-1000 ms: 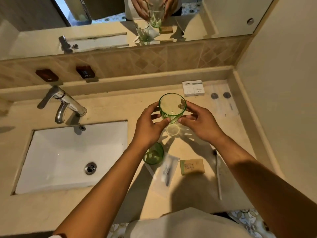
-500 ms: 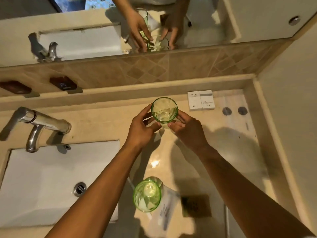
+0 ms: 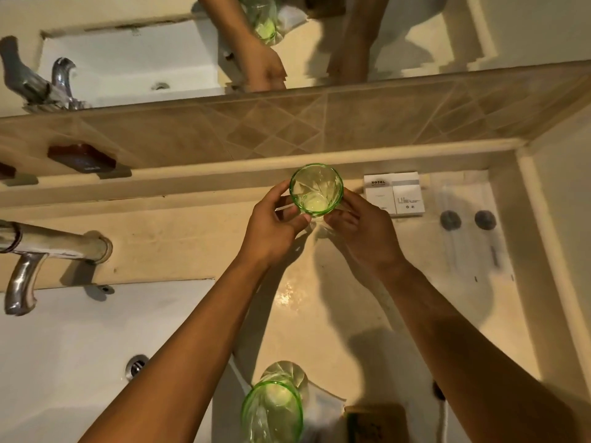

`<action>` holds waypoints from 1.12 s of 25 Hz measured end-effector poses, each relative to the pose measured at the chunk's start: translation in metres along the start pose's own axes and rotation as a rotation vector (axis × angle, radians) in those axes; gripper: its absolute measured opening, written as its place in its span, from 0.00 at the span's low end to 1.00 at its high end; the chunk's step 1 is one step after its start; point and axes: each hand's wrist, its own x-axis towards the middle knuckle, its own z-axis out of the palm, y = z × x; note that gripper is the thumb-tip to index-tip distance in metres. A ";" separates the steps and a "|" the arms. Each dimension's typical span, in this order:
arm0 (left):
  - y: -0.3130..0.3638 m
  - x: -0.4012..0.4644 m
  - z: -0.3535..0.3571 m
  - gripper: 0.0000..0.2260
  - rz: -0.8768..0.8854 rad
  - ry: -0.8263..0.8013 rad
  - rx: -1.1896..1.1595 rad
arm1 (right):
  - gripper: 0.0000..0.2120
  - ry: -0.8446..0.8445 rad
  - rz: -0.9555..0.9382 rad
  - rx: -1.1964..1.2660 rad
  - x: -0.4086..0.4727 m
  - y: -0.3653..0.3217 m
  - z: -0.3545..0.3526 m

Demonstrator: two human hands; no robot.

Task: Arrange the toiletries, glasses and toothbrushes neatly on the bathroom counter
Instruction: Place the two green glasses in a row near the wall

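A green drinking glass [image 3: 316, 190] stands upright near the back ledge of the beige counter [image 3: 335, 298]. My left hand [image 3: 271, 225] and my right hand [image 3: 358, 228] grip it from both sides. A second green glass [image 3: 272, 407] stands at the near edge, between my forearms. Next to that glass lie a clear plastic packet [image 3: 323, 410] and a small brown box [image 3: 374, 423]. A white toothbrush handle [image 3: 443, 410] shows just beside my right forearm. A white hotel box [image 3: 395, 193] lies flat to the right of the held glass.
A white sink [image 3: 96, 346] with a chrome tap [image 3: 38, 254] fills the left. A clear packet with two dark round caps [image 3: 467, 220] lies in the back right corner by the wall. A mirror [image 3: 160, 52] runs above the tiled splashback.
Both hands have carried the glass away from me, from mid-counter to the back ledge beside the hotel box. The view has leaned forward and closer.
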 end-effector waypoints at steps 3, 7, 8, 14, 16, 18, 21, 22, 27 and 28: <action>-0.001 0.006 -0.001 0.29 -0.028 0.006 -0.042 | 0.22 -0.016 0.013 -0.032 0.007 -0.002 0.002; -0.004 0.010 0.001 0.27 -0.029 -0.002 -0.043 | 0.21 -0.007 0.002 -0.078 0.007 -0.002 0.002; -0.005 0.010 0.001 0.27 -0.022 -0.003 -0.039 | 0.21 -0.005 -0.001 -0.088 0.007 -0.002 0.002; -0.006 0.010 0.001 0.28 -0.020 -0.011 -0.037 | 0.22 0.001 -0.005 -0.117 0.007 -0.002 0.003; -0.006 0.011 0.000 0.28 -0.014 -0.008 -0.030 | 0.22 0.001 -0.006 -0.128 0.008 -0.002 0.004; -0.006 0.012 0.000 0.29 -0.013 -0.005 -0.017 | 0.23 0.002 -0.006 -0.135 0.009 -0.002 0.005; -0.008 0.014 -0.003 0.29 -0.014 0.006 -0.013 | 0.23 0.001 -0.001 -0.121 0.012 0.000 0.008; -0.009 0.015 -0.004 0.29 -0.014 0.010 -0.014 | 0.23 -0.002 -0.002 -0.120 0.013 0.000 0.010; -0.015 0.015 -0.015 0.30 -0.006 0.022 -0.003 | 0.24 -0.028 -0.015 -0.129 0.014 0.003 0.019; -0.015 0.015 -0.016 0.30 -0.006 0.022 -0.003 | 0.24 -0.027 -0.014 -0.129 0.014 0.003 0.021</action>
